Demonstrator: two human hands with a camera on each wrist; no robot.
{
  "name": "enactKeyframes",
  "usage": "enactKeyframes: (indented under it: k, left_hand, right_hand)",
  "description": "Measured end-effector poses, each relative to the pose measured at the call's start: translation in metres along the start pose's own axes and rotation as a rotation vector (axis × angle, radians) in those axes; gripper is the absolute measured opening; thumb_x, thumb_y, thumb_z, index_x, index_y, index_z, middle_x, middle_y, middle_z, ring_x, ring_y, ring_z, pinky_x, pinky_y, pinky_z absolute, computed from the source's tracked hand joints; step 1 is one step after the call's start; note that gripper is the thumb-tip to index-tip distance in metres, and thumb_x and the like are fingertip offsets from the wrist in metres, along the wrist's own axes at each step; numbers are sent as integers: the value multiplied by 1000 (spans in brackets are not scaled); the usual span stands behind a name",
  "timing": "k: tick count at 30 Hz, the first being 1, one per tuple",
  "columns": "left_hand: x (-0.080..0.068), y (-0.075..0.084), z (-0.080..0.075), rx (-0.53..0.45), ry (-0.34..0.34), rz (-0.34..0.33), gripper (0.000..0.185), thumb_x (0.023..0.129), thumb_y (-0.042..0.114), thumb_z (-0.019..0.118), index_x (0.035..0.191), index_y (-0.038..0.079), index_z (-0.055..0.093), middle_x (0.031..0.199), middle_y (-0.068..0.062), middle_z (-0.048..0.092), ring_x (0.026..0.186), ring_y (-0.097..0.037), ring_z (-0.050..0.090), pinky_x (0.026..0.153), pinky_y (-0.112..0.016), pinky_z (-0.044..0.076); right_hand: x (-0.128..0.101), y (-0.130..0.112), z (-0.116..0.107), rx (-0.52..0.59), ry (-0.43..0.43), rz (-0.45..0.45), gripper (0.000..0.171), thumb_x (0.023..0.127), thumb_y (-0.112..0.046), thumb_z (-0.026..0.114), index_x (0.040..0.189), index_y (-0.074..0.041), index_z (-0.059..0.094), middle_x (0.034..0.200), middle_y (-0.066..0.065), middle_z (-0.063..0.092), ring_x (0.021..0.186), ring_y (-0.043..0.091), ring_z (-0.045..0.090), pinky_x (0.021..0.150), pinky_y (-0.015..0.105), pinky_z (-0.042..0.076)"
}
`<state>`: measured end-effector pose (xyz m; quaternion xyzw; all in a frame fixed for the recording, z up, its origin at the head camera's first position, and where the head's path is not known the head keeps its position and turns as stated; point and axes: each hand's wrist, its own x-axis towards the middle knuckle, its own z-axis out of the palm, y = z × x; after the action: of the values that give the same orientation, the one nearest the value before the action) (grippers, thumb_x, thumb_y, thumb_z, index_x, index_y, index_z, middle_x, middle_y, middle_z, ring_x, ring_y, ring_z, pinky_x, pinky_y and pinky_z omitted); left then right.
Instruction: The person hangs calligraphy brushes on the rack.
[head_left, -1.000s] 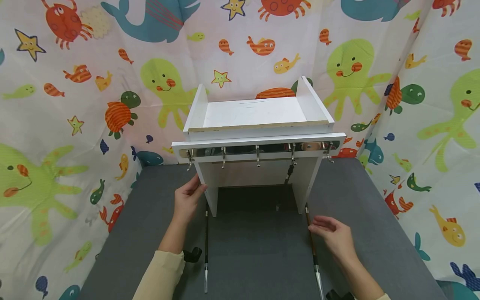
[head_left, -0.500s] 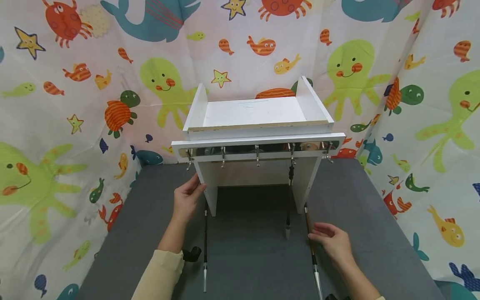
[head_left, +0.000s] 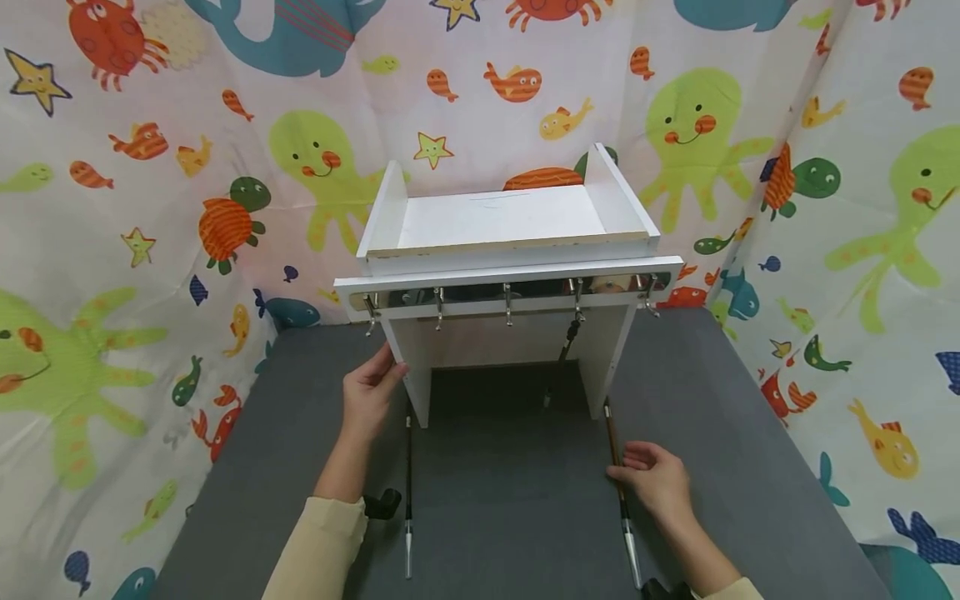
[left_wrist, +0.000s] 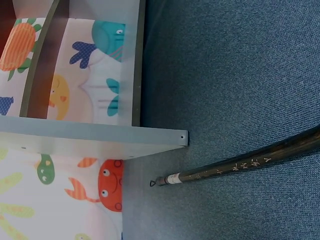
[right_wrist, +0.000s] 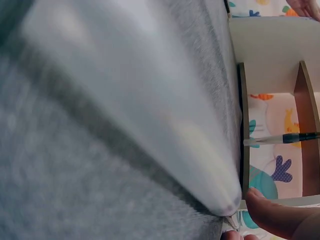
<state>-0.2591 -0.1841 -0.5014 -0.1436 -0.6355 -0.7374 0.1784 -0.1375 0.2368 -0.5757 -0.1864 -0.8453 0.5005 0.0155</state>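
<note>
A white rack (head_left: 495, 273) with a row of metal hooks stands on the grey cloth. From a hook right of its middle hangs a calligraphy brush (head_left: 568, 342), slanted, tip toward the back; the right wrist view also shows this brush (right_wrist: 291, 138). My left hand (head_left: 367, 396) holds the front edge of the rack's left side panel, thumb in front, fingers outside. My right hand (head_left: 654, 477) hovers with loosely bent fingers, its thumb tip overlapping a second brush (head_left: 627, 533) that lies on the cloth. A third, dark-handled brush (left_wrist: 220, 170) lies by the left panel.
Patterned curtains (head_left: 465, 108) with sea animals close off the back and both sides. An open tray-like shelf (head_left: 498, 218) tops the rack. Black wrist-worn pieces sit beside my left forearm (head_left: 343, 467) and at the lower right.
The hanging brush has swung toward the front and then back again. Both hands keep nearly the same place; the head view has shifted slightly.
</note>
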Motion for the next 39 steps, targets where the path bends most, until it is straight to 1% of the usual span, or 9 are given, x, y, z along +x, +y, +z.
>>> enactKeyframes:
  k: [5,9,13,21,25,27,32,36,39]
  left_hand:
    - [1,3,1,12,10,2,45,90,-13,66,133,-10,56,134,-19,58,119,-5,64,93,-22,55]
    - [0,3,2,30,22,-22,45,90,-12,67,133,-10,56,135,-25,54,121,-7,63,94,-22,54]
    - [-1,2,0,39,30,-35,44,90,-12,67,133,-10,57,135,-29,52,123,-11,62,93,-22,55]
    - [-1,2,1,39,34,-32,44,90,-13,66,133,-12,55,135,-27,54,115,-1,65,91,-20,55]
    - [-1,2,2,20,45,-56,46,90,-13,66,133,-12,53,135,-28,52,117,-4,64,91,-21,55]
    - [-1,3,3,16,47,-56,46,90,-14,66,134,-12,54,134,-30,51,121,-11,63,91,-21,56]
    - [-2,4,3,18,46,-44,45,90,-13,66,133,-12,55,133,-32,50,123,-25,59,91,-22,56]
    - [-2,5,3,12,52,-48,45,90,-13,67,133,-12,55,133,-31,51,123,-21,61,91,-22,56]
    - [-2,5,4,13,54,-54,45,89,-13,67,133,-11,55,133,-29,53,119,-12,64,91,-22,56]
  right_hand:
    - [1,-1,3,-51,35,-53,50,74,-12,90,117,4,69,106,22,75,96,32,75,73,32,61]
    - [1,1,4,-101,57,-72,45,74,-10,89,113,4,70,101,20,76,91,32,75,72,36,62]
    - [4,3,1,-114,36,-58,39,77,-10,86,110,3,72,99,18,77,89,29,76,71,35,61]
    - [9,3,-12,61,-59,47,43,84,-8,80,122,6,69,107,18,76,96,20,75,76,27,61]
    - [10,1,-13,165,-54,85,44,86,-6,77,127,5,66,113,18,74,91,5,73,79,21,59]
    - [10,0,-13,209,-47,96,44,86,-5,76,128,5,66,115,18,74,89,0,71,80,21,59]
    - [11,-2,-16,290,-62,125,46,88,-1,74,131,8,61,119,22,71,92,6,73,79,25,61]
    - [10,-5,-20,348,-93,151,47,90,1,71,133,11,58,117,22,72,92,11,74,77,24,61]
    - [8,-10,-24,402,-118,161,47,92,0,70,135,12,56,113,17,74,92,10,75,77,23,60]
